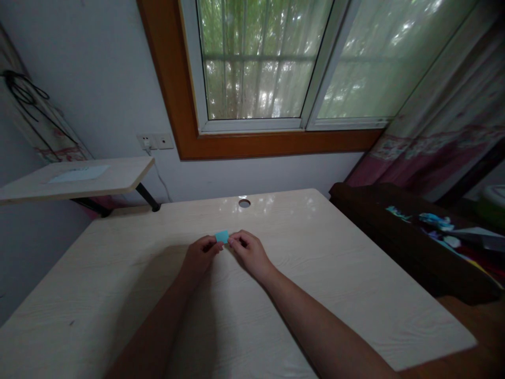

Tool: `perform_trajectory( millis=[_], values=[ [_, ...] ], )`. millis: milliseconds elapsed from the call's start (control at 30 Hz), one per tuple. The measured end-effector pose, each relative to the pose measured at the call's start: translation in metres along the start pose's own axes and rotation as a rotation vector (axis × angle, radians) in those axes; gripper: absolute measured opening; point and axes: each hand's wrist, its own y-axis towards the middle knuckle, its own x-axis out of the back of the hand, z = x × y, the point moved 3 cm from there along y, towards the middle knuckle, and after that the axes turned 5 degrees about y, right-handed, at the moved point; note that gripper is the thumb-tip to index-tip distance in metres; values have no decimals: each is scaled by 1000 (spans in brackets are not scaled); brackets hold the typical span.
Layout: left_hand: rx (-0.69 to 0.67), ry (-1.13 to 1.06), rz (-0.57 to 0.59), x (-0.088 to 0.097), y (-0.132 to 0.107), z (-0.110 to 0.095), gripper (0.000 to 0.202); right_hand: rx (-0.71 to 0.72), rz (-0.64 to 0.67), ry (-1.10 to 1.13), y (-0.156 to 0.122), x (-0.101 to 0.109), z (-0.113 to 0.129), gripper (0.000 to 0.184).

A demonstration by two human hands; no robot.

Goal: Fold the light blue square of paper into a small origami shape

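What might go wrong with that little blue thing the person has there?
Two things, perhaps. The blue piece looks thin, like paper, and sits between the fingertips of the left hand and right hand, so uneven pulling might crease or tear it. If it slipped away, it might slide toward the hole beyond them in the desk.

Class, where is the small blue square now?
In the head view, the small blue square is left of centre, held between left hand and right hand, nearer the person than the desk hole.
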Motion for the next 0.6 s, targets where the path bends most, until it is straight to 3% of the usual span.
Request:
perform_trajectory(
  millis=[367,600],
  values=[
    [21,-124,-33,3,1,5,29,-12,93,-30,-1,-5,1,15],
    [-27,-63,52,-2,0,2,26,-57,73,5,-2,-5,-4,16]
  ],
)
